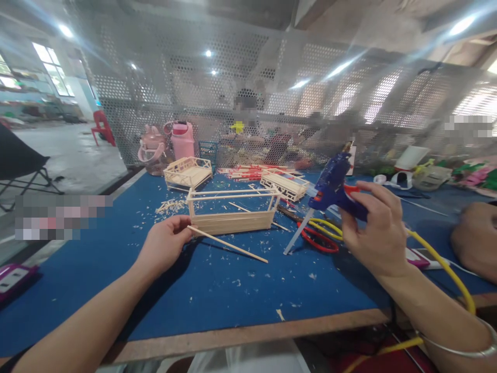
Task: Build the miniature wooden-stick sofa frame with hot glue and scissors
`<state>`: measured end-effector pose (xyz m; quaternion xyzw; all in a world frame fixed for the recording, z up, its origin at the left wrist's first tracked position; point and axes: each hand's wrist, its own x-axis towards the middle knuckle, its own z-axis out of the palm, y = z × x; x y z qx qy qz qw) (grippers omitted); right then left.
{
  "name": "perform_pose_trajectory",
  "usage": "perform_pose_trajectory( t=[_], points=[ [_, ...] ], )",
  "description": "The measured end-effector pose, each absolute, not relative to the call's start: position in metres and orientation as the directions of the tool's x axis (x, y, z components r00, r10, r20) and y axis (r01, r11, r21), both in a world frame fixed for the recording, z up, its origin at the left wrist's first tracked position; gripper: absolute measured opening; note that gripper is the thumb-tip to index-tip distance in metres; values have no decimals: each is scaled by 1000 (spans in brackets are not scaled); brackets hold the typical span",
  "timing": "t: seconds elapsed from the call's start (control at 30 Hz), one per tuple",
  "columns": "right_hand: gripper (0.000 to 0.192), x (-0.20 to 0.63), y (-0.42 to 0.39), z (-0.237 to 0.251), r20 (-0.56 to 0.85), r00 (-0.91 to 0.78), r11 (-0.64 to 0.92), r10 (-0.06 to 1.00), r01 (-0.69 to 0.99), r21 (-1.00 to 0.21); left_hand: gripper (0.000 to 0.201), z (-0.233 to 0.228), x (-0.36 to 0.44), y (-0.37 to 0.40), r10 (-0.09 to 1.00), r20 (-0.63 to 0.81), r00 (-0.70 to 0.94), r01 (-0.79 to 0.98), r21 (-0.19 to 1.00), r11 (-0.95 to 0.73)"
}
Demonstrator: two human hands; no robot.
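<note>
My left hand (165, 242) is closed in a pinch on a thin wooden stick (229, 243), which slants down to the right above the table. Its fingertips are also at the lower left corner of a small box-like frame (233, 223) built of pale sticks; whether they grip it, I cannot tell. My right hand (375, 228) is wrapped round the handle of a blue hot glue gun (332, 178), held up right of the frame with its nozzle upward. A clear glue stick (298, 231) pokes out of its back, pointing down. Red-handled scissors (316, 238) lie below the gun.
Behind the frame stand a small stick-built bed (189, 174) and another stick model (284, 185). Red and pale sticks (252, 172) lie piled at the back, before a perforated metal screen (174, 98). Scraps litter the blue tabletop (217, 295). A yellow cable (446, 261) runs past my right wrist.
</note>
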<state>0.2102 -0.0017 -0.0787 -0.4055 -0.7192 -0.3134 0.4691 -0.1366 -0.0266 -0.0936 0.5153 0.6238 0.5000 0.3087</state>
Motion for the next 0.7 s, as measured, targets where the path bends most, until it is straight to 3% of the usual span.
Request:
perform_pose_trajectory(
  t=[0.33, 0.53, 0.6, 0.7],
  points=[
    [37, 212, 0, -85, 951, -251, 416, 183, 896, 156, 24, -92, -138, -27, 949, 148, -278, 374, 927, -35],
    [34, 211, 3, -85, 939, -226, 487, 261, 870, 75, 24, -100, -142, -24, 950, 146, -275, 356, 934, -40],
    [36, 205, -1, -81, 957, -111, 520, 268, 853, -46, 28, -99, -142, -24, 951, 133, -278, 341, 940, -32],
    [40, 192, -14, -72, 886, 187, 535, 425, 738, -412, 33, -95, -137, -27, 950, 121, -289, 339, 941, -17]
  ],
)
